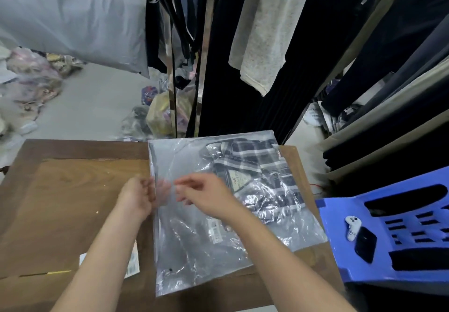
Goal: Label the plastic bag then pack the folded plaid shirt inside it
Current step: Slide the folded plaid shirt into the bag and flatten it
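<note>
A brown wooden table [73, 202] with a darker border carries the work. A clear plastic bag [218, 246] lies flat on its right half, its far edge and right corner reaching past the table's edges. A folded plaid shirt [252, 163] shows through the bag's far right part. A sheet of printed labels [133, 263] lies near the front edge, just left of the bag and partly hidden under a forearm. Small pale specks dot the wood.
</note>
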